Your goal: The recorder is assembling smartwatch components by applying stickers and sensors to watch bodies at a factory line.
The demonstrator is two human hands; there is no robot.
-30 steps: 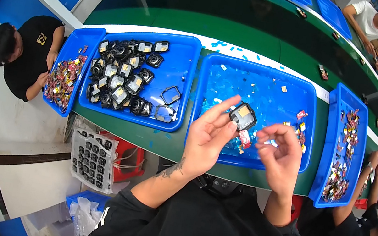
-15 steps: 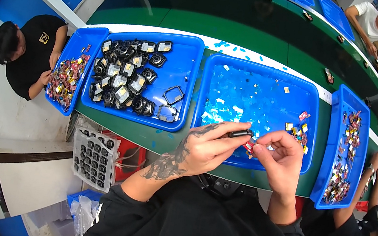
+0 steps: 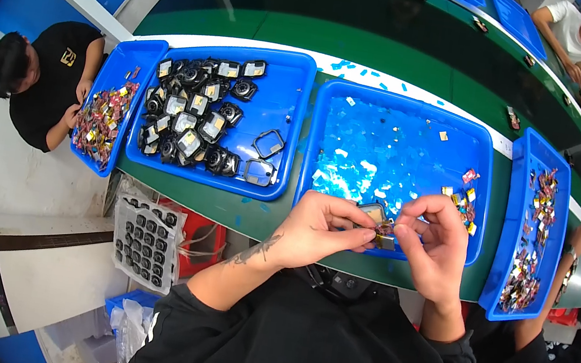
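My left hand (image 3: 324, 231) is closed on a small black-framed case (image 3: 374, 211) with a pale pane, held over the near edge of the middle blue tray (image 3: 314, 133). A small reddish circuit board with a silver part (image 3: 384, 241) lies at the left fingertips, against the case. My right hand (image 3: 437, 239) is close beside it, thumb and forefinger pinched together at the board's right side. Whatever is between those fingertips is too small to name. Thin blue film pieces (image 3: 362, 147) cover much of the tray, and several small boards (image 3: 463, 200) lie at its right.
To the left stands a blue tray (image 3: 299, 108) of black cases (image 3: 192, 112). Trays of small boards stand at the far left (image 3: 129, 59) and right (image 3: 513, 235). Co-workers sit at the left (image 3: 51, 88), right (image 3: 526, 356) and far right (image 3: 578, 40). A green belt (image 3: 356, 35) runs behind.
The black case has turned from edge-on to showing its pale pane and the board. My left hand has rolled over and come slightly lower; my right hand stays close by.
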